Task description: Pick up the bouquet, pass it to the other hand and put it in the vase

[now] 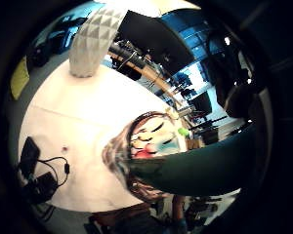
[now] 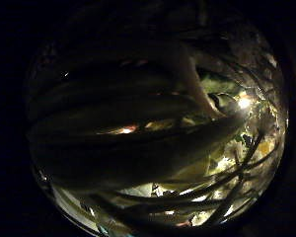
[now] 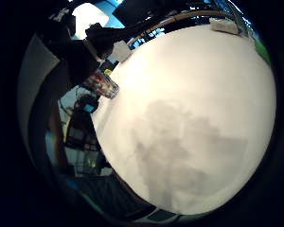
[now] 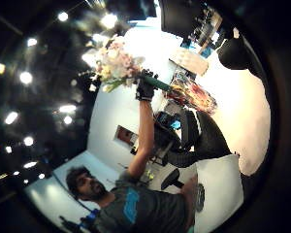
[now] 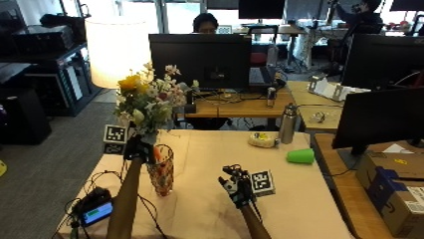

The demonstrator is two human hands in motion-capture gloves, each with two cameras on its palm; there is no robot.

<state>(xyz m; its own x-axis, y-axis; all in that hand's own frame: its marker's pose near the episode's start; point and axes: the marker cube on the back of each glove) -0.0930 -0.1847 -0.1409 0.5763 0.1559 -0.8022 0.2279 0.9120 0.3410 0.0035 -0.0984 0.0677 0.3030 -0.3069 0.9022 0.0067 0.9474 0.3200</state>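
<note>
now | left hand (image 5: 137, 148) fingers grip bouquet (image 5: 147, 103) stems above vase (image 5: 161, 172) | right hand (image 5: 236, 186) fingers spread

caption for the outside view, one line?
Left hand holds the bouquet above the vase; right hand hovers open over the table.

A green cup (image 5: 300, 156) lies on the table (image 5: 212, 199) at centre right. A steel bottle (image 5: 287, 124) stands behind it, a small screen device (image 5: 96, 212) at lower left, a lamp (image 5: 119, 50) upper left.
</note>
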